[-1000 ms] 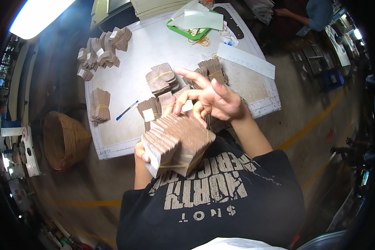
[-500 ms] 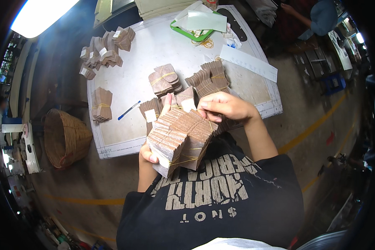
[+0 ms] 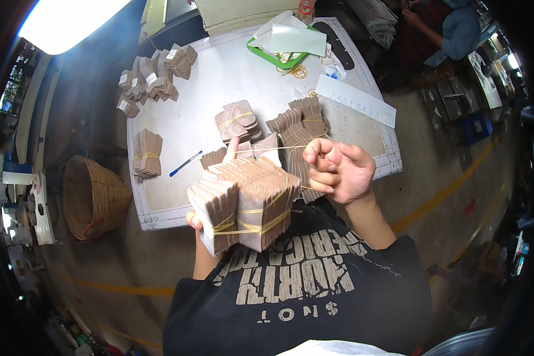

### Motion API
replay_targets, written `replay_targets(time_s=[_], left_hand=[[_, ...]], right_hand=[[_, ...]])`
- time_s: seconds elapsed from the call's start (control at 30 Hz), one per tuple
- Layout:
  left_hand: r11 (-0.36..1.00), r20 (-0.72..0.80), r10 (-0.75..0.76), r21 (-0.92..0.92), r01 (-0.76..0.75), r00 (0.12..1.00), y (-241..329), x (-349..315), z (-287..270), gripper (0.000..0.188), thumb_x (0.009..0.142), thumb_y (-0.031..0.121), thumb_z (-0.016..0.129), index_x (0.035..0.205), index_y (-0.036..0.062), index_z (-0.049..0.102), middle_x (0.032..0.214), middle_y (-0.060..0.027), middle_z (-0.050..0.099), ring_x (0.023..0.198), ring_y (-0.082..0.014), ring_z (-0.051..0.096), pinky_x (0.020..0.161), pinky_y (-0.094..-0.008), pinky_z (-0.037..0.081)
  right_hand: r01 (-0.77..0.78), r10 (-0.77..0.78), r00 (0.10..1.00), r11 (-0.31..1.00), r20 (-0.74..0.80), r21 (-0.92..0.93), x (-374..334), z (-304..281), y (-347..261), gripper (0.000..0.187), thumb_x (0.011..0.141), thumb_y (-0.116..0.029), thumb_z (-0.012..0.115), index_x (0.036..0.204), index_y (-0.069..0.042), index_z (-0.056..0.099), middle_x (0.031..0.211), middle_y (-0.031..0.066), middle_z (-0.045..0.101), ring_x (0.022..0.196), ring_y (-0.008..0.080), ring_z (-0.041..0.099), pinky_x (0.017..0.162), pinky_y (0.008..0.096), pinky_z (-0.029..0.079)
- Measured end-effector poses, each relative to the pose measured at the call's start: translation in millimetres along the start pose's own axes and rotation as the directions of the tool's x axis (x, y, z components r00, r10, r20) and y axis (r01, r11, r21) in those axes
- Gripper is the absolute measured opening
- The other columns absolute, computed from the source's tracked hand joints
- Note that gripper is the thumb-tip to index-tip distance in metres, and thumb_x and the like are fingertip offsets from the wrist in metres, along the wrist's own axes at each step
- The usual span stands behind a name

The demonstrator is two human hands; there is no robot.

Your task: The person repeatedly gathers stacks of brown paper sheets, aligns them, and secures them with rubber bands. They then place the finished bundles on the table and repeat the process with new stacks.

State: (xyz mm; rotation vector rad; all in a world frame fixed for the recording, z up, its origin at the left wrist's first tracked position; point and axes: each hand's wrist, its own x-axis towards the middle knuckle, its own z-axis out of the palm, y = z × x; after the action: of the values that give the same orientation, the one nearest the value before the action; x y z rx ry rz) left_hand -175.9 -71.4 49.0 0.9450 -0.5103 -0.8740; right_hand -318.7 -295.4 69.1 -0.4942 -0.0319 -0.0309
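Note:
My left hand grips a thick bundle of stacked brown cut pieces in front of my chest. Its thumb shows at the near left side and one finger sticks up beyond the far edge; the bundle hides the rest. Yellow rubber bands circle the stacks. My right hand, palm turned up and fingers curled, pulls a yellow rubber band out to the right. That band runs taut from near the raised left finger. Just beyond are more banded stacks and a fanned stack.
On the white table are a blue pen, a banded stack, and a pile of bundles. A green tray with papers and rubber bands is at the back. A wicker basket stands left; another person is far right.
My right hand has moved right, away from the bundle, drawing the rubber band out taut. The bundle has turned and shifted slightly left in my left hand.

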Motion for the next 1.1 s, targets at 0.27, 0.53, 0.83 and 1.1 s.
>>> replay_targets(time_s=[0.27, 0.53, 0.83, 1.1], left_hand=[[0.996, -0.032, 0.085, 0.024, -0.084, 0.996, 14.8, -10.6, -2.5, 0.138, 0.073, 0.043, 0.086, 0.168, -0.0041, -0.003, 0.135, -0.0241, 0.062, 0.125, -0.033, 0.063, 0.111, -0.0399, 0.044], [0.948, -0.117, -0.046, 0.308, 0.08, 0.992, 0.8, -5.8, -16.9, 0.14, 0.068, 0.032, 0.087, 0.167, -0.0052, -0.006, 0.156, -0.0265, 0.047, 0.145, -0.0323, 0.048, 0.123, -0.0392, 0.033], [0.986, -0.343, -0.019, -0.163, -0.039, 0.939, -6.1, -44.2, -75.1, 0.091, 0.078, 0.029, 0.075, 0.155, -0.0054, 0.041, 0.145, -0.0207, 0.06, 0.131, -0.0324, 0.061, 0.117, -0.0459, 0.046], [0.992, -0.615, -0.044, 0.069, 0.109, 0.787, 7.9, -103.2, -171.8, 0.073, 0.084, 0.026, 0.073, 0.145, -0.0084, 0.053, 0.137, -0.0177, 0.064, 0.124, -0.0277, 0.064, 0.111, -0.0393, 0.048]], right_hand=[[-0.024, 0.035, 0.998, 0.979, 0.049, -0.201, -11.0, 51.2, -10.4, 0.076, 0.095, -0.027, 0.058, 0.15, 0.022, 0.036, 0.09, 0.0015, 0.046, 0.052, -0.0015, 0.034, 0.045, 0.016, 0.033], [0.393, 0.071, 0.906, 0.221, 0.416, -0.893, 12.8, 89.2, 9.3, 0.063, 0.082, -0.011, 0.076, 0.141, 0.007, 0.059, 0.096, 0.0146, 0.063, 0.07, 0.0211, 0.063, 0.062, 0.0325, 0.053], [0.23, -0.247, 0.937, -0.102, 0.248, -0.968, 27.0, 59.4, -2.5, 0.02, 0.093, -0.001, 0.067, 0.111, 0.003, 0.074, 0.104, 0.0179, 0.073, 0.095, 0.0303, 0.072, 0.087, 0.0369, 0.056], [0.009, -0.275, 0.961, 0.096, -0.018, -0.995, 23.1, 11.9, -17.1, 0.019, 0.104, -0.006, 0.058, 0.108, 0.006, 0.073, 0.099, 0.0101, 0.072, 0.088, 0.0142, 0.067, 0.082, 0.029, 0.054]])
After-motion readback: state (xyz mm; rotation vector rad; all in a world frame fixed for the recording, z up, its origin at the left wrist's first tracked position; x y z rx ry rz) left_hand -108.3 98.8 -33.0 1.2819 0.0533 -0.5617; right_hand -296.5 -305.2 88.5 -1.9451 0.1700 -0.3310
